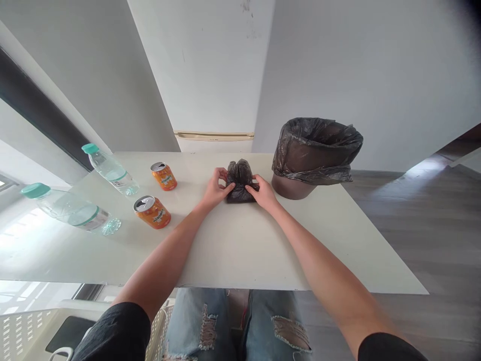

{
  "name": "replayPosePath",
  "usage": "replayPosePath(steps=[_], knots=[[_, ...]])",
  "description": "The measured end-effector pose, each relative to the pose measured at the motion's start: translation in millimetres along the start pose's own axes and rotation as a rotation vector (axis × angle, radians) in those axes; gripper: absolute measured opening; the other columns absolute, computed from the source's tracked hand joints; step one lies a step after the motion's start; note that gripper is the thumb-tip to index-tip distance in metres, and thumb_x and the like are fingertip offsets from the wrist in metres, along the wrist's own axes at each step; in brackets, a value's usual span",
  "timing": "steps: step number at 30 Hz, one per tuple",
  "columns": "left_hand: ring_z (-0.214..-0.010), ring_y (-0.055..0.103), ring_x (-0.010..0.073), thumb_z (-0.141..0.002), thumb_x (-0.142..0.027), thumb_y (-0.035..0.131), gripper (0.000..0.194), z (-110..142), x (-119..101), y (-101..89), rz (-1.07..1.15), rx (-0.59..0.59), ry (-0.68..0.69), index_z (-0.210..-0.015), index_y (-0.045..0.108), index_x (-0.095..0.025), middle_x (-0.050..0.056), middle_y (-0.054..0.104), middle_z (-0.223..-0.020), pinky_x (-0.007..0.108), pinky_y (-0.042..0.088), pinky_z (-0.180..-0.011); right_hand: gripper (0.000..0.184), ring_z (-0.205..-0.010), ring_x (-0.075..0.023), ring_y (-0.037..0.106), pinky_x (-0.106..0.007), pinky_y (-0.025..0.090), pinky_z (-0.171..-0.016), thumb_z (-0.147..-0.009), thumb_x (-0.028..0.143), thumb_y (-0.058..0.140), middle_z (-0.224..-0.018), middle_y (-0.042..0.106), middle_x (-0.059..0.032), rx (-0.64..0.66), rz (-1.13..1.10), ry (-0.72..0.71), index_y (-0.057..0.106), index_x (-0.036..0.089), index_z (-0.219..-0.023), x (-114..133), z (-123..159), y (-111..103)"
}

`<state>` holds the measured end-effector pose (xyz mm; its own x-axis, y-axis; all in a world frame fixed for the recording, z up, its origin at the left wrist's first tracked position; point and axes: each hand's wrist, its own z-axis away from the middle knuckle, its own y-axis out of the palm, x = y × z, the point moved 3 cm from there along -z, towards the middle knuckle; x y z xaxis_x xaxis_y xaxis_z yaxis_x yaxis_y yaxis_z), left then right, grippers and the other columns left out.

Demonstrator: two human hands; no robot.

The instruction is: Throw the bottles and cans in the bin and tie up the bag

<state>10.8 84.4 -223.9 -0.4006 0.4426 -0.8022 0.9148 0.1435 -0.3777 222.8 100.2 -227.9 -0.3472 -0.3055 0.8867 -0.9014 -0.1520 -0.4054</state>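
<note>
A small bundle of black plastic bag (pixel 239 178) lies on the white table (pixel 233 245) at its middle back. My left hand (pixel 216 186) grips the bundle's left side with its fingers curled onto it. My right hand (pixel 262 191) pinches the right side, thumb and fingers pressed on the plastic. Both forearms reach straight out over the table from the near edge.
A brown bin (pixel 295 186) lined with a black bag (pixel 315 148) stands right of the bundle. Two orange cans (pixel 164 176) (pixel 152 211) and two clear bottles with teal caps (pixel 109 170) (pixel 69 208) stand on the left. A white slatted basket (pixel 33 331) sits below the table's near left corner.
</note>
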Motion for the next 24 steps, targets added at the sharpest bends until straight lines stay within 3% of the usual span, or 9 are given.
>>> replayPosePath(steps=[2,4,8,10,14,17,20,22,24], knots=[[-0.11,0.062,0.0216,-0.088,-0.04,0.071,0.04,1,-7,-5.1,-0.139,-0.049,0.095,-0.119,0.052,-0.022,0.013,0.06,-0.125,0.032,0.059,-0.08,0.037,-0.086,-0.026,0.074,-0.038,0.056,-0.082,-0.09,0.039,0.064,-0.095,0.079,-0.0066,-0.001,0.02,0.037,0.057,0.023,-0.122,-3,0,1],[-0.113,0.062,0.0226,-0.093,-0.038,0.067,0.026,0,-12,-8.9,-0.232,0.001,0.198,-0.111,0.06,-0.021,0.013,0.062,-0.124,0.038,0.058,-0.095,0.041,-0.082,-0.025,0.071,-0.039,0.055,-0.082,-0.088,0.039,0.065,-0.09,0.076,-0.0036,-0.013,0.071,0.033,0.053,0.024,-0.124,-6,0,2],[-0.108,0.069,0.024,-0.103,-0.049,0.056,0.033,0,-10,-7.5,-0.251,0.399,0.247,-0.102,0.073,-0.021,0.01,0.074,-0.111,0.041,0.053,-0.104,0.052,-0.098,-0.0276,0.068,-0.044,0.053,-0.094,-0.083,0.036,0.069,-0.107,0.072,-0.0088,-0.054,0.221,-0.085,0.052,0.021,-0.13,-4,1,-1],[-0.109,0.071,0.0262,-0.101,-0.058,0.058,0.04,0,-5,-7.5,-0.276,0.474,0.205,-0.108,0.075,-0.022,0.009,0.077,-0.115,0.041,0.053,-0.104,0.052,-0.116,-0.0305,0.063,-0.047,0.05,-0.105,-0.085,0.034,0.069,-0.127,0.067,-0.0144,-0.043,0.292,-0.24,0.055,0.02,-0.134,4,3,-8],[-0.12,0.069,0.0325,-0.085,-0.073,0.074,0.064,0,3,-7.0,-0.283,0.522,0.176,-0.124,0.073,-0.021,0.012,0.075,-0.128,0.045,0.049,-0.111,0.056,-0.144,-0.0333,0.051,-0.053,0.036,-0.122,-0.089,0.045,0.076,-0.151,0.06,-0.0111,0.219,0.369,-0.498,0.061,0.027,-0.14,14,9,-19],[-0.132,0.064,0.0364,-0.069,-0.072,0.087,0.085,1,5,-5.6,-0.276,0.569,0.215,-0.135,0.069,-0.021,0.015,0.069,-0.141,0.049,0.043,-0.12,0.071,-0.15,-0.0343,0.048,-0.055,0.032,-0.125,-0.082,0.043,0.085,-0.155,0.06,-0.0092,0.424,0.414,-0.44,0.059,0.031,-0.148,7,9,-20],[-0.129,0.065,0.0344,-0.077,-0.064,0.085,0.069,2,4,-3.9,-0.284,0.541,0.196,-0.13,0.071,-0.023,0.012,0.071,-0.139,0.047,0.046,-0.117,0.061,-0.137,-0.0297,0.06,-0.049,0.039,-0.119,-0.092,0.034,0.071,-0.147,0.067,-0.0081,0.385,0.371,-0.315,0.057,0.029,-0.151,-1,6,-17],[-0.113,0.071,0.0301,-0.093,-0.059,0.069,0.043,2,4,-2.3,-0.253,0.481,0.109,-0.114,0.074,-0.021,0.01,0.077,-0.119,0.044,0.053,-0.104,0.042,-0.119,-0.0261,0.069,-0.042,0.048,-0.109,-0.099,0.035,0.06,-0.132,0.074,-0.0067,0.318,0.287,-0.27,0.065,0.026,-0.139,-2,4,-13],[-0.096,0.072,0.0261,-0.102,-0.053,0.055,0.037,2,4,-0.6,-0.207,0.39,-0.001,-0.1,0.072,-0.019,0.007,0.076,-0.096,0.039,0.056,-0.091,0.032,-0.104,-0.0241,0.072,-0.037,0.052,-0.099,-0.101,0.039,0.055,-0.116,0.078,-0.0056,0.231,0.211,-0.238,0.069,0.023,-0.125,0,3,-8]])
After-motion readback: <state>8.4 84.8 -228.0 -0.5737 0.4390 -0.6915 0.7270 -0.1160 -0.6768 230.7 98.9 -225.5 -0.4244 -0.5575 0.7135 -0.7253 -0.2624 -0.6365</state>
